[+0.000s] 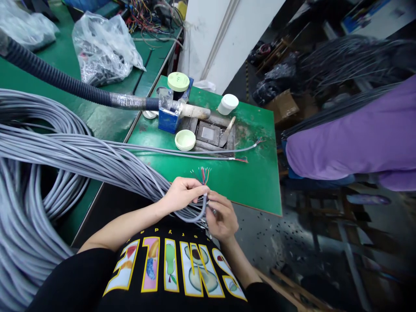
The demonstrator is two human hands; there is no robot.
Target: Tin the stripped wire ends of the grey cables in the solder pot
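Observation:
A grey multi-core cable (202, 213) bends upward in front of my chest, its thin coloured wires (204, 174) fanned out at the stripped end. My left hand (183, 194) pinches the cable just below the wires with thumb and forefinger. On the other side, my right hand (222, 215) is closed around the same end, its fingertips against the cable. A thick bundle of grey cables (130, 171) runs from the left, passing under my left hand. Two separate cables with stripped ends (238, 159) lie across the green board beyond my hands.
On the green board (256, 182) sit a solder pot (208, 132) with a scraper (227, 132), a white cup (228, 104) and a pale green lid (185, 140). A black hose (81, 89) crosses above. Coiled cables (19, 216) fill the left. A person in purple (351, 134) is at right.

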